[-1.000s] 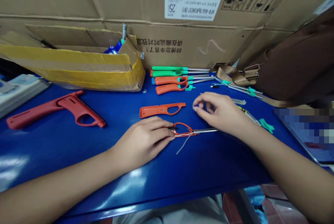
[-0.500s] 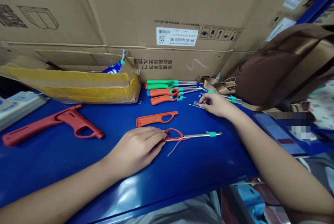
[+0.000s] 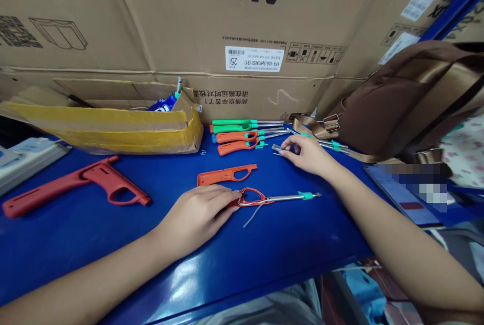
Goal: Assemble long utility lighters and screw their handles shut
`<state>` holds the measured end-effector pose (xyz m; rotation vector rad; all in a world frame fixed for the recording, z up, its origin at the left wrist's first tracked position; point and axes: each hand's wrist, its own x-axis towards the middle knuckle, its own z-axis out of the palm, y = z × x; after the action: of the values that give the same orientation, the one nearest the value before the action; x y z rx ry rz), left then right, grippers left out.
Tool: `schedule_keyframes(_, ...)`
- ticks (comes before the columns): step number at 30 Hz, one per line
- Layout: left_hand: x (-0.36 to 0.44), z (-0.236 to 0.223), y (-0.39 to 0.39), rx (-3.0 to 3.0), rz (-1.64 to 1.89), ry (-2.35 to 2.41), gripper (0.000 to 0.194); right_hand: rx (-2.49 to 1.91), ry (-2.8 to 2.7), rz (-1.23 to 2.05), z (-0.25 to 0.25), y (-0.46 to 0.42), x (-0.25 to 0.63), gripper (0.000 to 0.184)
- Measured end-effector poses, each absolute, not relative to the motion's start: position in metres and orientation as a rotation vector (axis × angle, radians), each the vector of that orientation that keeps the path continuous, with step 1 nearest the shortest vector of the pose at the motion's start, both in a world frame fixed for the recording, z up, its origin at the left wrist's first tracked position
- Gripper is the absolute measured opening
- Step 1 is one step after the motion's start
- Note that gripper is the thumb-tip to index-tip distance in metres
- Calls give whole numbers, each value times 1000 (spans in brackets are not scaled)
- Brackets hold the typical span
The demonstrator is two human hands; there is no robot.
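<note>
My left hand [image 3: 200, 216] rests on the blue table with its fingers closed over the grip end of an orange lighter half-shell [image 3: 252, 191]. From that shell a metal tube [image 3: 283, 198] with a turquoise clip runs to the right, and a thin whitish tube [image 3: 252, 216] hangs loose beside it. My right hand [image 3: 302, 152] pinches a small clear, flat piece [image 3: 278, 148], too small to name surely; a thin rod shows just under it. Above my left hand lies a separate orange shell half [image 3: 227, 174], its inside facing up.
Several green and orange gas lighters [image 3: 238, 137] lie in a row at the back. Two red plastic handle parts [image 3: 113, 178] are at left, near a yellow-taped carton [image 3: 151, 133]. A brown bag [image 3: 393, 98] and a phone-like flat device [image 3: 401, 199] sit at right.
My right hand has moved slightly left, and the small clear piece in its fingertips now shows raised and more tilted. My left hand stays on the orange half-shell.
</note>
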<state>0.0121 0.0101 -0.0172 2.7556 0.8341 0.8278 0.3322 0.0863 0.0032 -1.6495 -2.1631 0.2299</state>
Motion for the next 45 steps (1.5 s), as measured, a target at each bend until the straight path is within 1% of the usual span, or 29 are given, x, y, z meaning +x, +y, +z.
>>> schedule_keyframes(4,13,-18,11,2717,838,831,16,-1506,-2327,261,4,73,313,8)
schedule_keyframes(7,13,-19,13,2691,827,840,16,-1536,-2364,256,4,71,310,12)
schedule_keyframes(11,11,-20,14,2672,827,830,17,-1823,-2245,183,18,80,336,16)
schedule_keyframes(15,11,-21,14,2651,837,834,17,-2224,-2130,187,43,78,385,4)
schedule_keyframes(20,11,-22,16,2623,846,831,17,-2441,-2078,322,61,40,424,21)
schedule_keyframes(23,12,-22,17,2603,861,823,16,-2466,-2130,369,60,12,432,37)
schedule_keyframes(25,12,-23,18,2594,879,819,15,-2409,-2210,478,53,-1,436,42)
schedule_keyframes(27,12,-23,19,2594,895,813,16,-2412,-2134,618,45,-6,440,43)
schedule_keyframes(29,13,-22,19,2598,904,803,16,-2408,-2012,697,37,-4,443,37)
schedule_keyframes(32,13,-22,19,2595,904,790,15,-2281,-2025,589,34,7,444,16)
schedule_keyframes(33,13,-22,19,2593,901,788,14,-2243,-2041,519,35,12,443,11)
schedule_keyframes(35,13,-22,19,2589,896,792,14,-2181,-2046,352,40,21,435,8)
schedule_keyframes(38,13,-23,20,2586,893,800,16,-1963,-2061,139,46,28,405,9)
schedule_keyframes(39,13,-23,20,2583,892,802,16,-1763,-2102,136,46,30,391,9)
schedule_keyframes(41,13,-24,20,2577,889,806,17,-1476,-2197,237,44,32,359,10)
schedule_keyframes(44,13,-24,20,2563,890,811,17,-1335,-2347,411,36,37,317,34)
schedule_keyframes(45,12,-24,20,2559,890,812,17,-1305,-2360,509,33,40,307,37)
